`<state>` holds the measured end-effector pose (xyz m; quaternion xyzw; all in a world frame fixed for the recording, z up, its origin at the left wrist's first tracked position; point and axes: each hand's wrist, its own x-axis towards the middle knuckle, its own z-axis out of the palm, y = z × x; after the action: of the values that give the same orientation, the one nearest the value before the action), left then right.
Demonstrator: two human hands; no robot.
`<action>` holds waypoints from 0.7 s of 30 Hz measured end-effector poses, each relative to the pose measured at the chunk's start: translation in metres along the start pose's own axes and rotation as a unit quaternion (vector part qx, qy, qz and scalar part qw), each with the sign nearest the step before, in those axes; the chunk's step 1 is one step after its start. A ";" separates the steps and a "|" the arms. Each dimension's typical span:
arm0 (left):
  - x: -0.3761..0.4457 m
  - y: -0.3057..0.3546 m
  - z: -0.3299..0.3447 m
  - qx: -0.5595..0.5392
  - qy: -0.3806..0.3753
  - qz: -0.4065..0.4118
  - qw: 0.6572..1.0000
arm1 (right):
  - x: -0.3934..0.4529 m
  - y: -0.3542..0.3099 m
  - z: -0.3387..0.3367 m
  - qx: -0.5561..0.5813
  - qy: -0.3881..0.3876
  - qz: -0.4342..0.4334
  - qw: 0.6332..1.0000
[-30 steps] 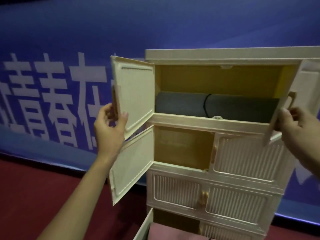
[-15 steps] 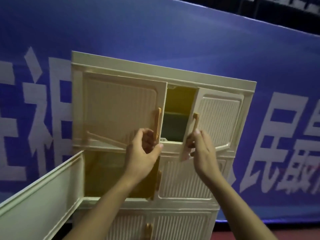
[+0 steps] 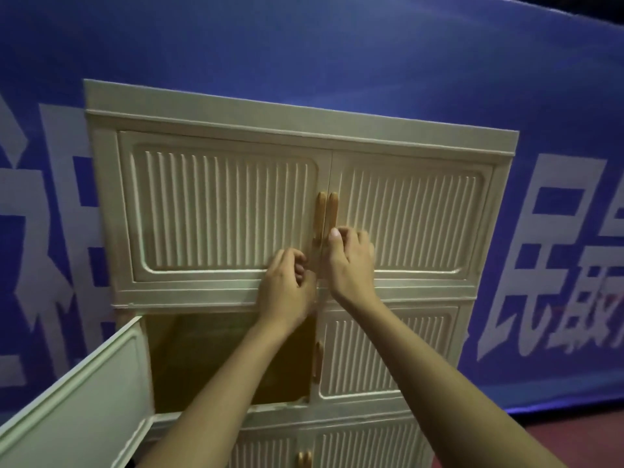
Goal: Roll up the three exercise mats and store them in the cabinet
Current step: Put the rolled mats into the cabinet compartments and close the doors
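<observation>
Behind everything, a blue banner [image 3: 371,55] with large white characters fills the background. A strip of red floor [image 3: 574,434] shows at lower right.

In front of the banner stands the cream cabinet [image 3: 297,119], ribbed door panels, several tiers. Top tier: left top door [image 3: 219,211] and right top door [image 3: 412,214] both sit flush in the frame, edges meeting at centre. Their two tan handles [image 3: 327,211] stand upright, side by side, just apart.

Second tier: the left door [image 3: 74,407] is swung wide toward me, so the brownish compartment [image 3: 202,349] behind it is exposed. What I can see of it holds nothing; my forearm covers part of it. The second-tier right door [image 3: 388,352] is flush. A lower tier is shut, handles just visible at the bottom edge.

Mats: none visible; I cannot tell from here where they lie.

My left hand [image 3: 287,288]: fingers curled loosely inward, nothing in them, sitting at the lower inner corner of the left top door.

My right hand [image 3: 351,261]: thumb up against the lower end of the right handle, fingers curled at it; whether they truly grip it I cannot tell.
</observation>
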<state>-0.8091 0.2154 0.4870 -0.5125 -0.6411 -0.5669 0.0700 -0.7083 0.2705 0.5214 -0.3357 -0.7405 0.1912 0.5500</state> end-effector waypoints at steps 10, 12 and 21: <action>-0.074 -0.015 0.029 -0.161 -0.001 -0.134 0.978 | -0.088 0.030 -0.044 0.148 -0.021 0.091 0.985; -0.099 -0.020 0.045 -0.151 -0.066 -0.150 0.975 | -0.141 0.058 -0.048 0.146 -0.017 0.133 0.980; -0.156 -0.013 0.079 -0.097 -0.109 -0.212 0.966 | -0.317 0.148 -0.053 0.116 -0.013 0.359 0.926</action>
<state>-0.7070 0.1905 0.3462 -0.4283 -0.6804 -0.5692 -0.1723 -0.5621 0.1451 0.2244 -0.5104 -0.5500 0.4653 0.4695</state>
